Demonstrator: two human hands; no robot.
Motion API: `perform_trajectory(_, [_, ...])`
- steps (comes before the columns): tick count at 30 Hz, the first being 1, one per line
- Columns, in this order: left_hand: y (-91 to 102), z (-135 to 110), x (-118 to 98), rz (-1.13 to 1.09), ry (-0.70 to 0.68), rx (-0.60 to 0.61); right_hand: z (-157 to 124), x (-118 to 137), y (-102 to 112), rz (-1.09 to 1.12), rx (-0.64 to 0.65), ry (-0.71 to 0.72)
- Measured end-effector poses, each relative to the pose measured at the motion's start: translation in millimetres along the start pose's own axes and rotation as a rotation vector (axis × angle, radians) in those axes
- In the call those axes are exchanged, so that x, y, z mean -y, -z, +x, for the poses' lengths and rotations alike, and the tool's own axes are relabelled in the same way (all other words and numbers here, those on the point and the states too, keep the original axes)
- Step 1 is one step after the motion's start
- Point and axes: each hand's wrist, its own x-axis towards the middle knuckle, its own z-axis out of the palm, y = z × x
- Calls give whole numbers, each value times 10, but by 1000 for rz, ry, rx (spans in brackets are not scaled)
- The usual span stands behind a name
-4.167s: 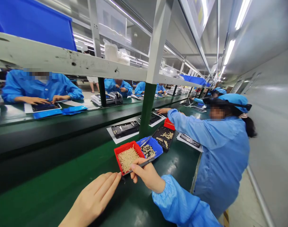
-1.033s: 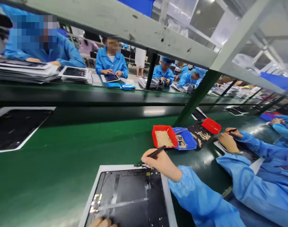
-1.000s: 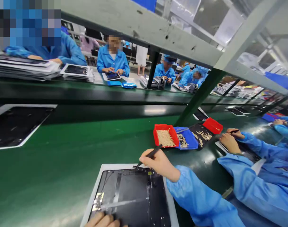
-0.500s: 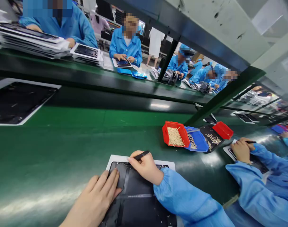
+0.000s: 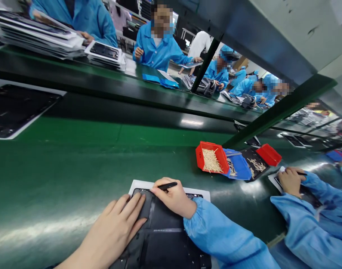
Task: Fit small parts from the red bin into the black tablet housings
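Note:
In front of me lies a black tablet-like panel (image 5: 173, 246) with flat dark sections and small parts along its edges, on a white sheet (image 5: 201, 194). My left hand (image 5: 117, 220) rests flat on the panel's upper left, fingers stretched out. Between the fingers of my right hand (image 5: 173, 198) is a slim black pen-like tool (image 5: 169, 185). Its working end points at the panel's top edge, close to my left fingertips; the very tip is too small to make out.
Beyond the panel stand a red bin (image 5: 212, 157) of pale sticks, a blue bin (image 5: 238, 164) and a black tray (image 5: 255, 164). A green post (image 5: 280, 112) rises behind them. To my right, a co-worker's hands (image 5: 292, 181) work at another panel. Another panel (image 5: 19, 108) lies left.
My left hand has shifted slightly right along the panel's top, and the pen-like tool lies flatter. Across the bench, a person has moved a panel off to the side.

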Motion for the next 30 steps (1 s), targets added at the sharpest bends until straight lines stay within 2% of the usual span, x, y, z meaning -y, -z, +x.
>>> perform_trajectory(4, [-1, 21, 30, -28, 6, 5, -4, -5, -2, 14, -8, 17])
perform_trajectory(9, [-16, 77, 55, -105, 66, 80, -17, -14, -7, 9, -15, 36])
perform_trajectory(16, [9, 113, 35, -24, 41, 99, -33, -18, -8, 14, -12, 45])
perform_trajectory(22, [37, 109, -29, 10, 84, 161, -28, 3, 1, -10, -1, 28])
perform_trajectory(30, [92, 169, -77, 1, 112, 220, -31, -22, -47, -1, -80, -11])
